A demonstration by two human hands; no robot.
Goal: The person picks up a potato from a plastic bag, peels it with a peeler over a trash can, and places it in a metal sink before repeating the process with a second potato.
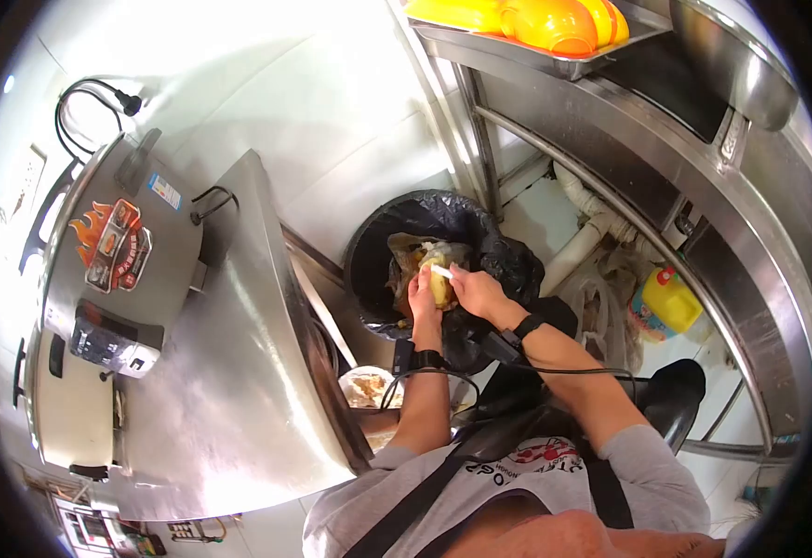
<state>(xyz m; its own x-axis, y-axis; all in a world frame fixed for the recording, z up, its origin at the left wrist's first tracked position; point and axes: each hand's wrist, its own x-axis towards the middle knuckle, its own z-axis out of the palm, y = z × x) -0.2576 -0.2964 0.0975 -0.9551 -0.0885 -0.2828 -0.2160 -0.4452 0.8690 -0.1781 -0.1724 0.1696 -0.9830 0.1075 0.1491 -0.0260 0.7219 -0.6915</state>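
Over a bin (369, 223) lined with a black bag, my left hand (422, 299) is closed around a yellow, peeled-looking potato (440, 290). My right hand (479, 293) grips a small tool with a white handle, which looks like a peeler (442, 272). The peeler lies against the upper part of the potato; its blade is too small to make out. Below both hands, brownish scraps and a crumpled clear bag (406, 256) fill part of the bin.
A steel table (229, 372) on the left carries a large steel cooker (136, 232). On the right stands a steel sink frame (629, 112) with orange bowls (545, 26) on a tray. Beneath it are pipes (578, 251) and a yellow jug (671, 299). A white bucket (366, 386) sits near my left forearm.
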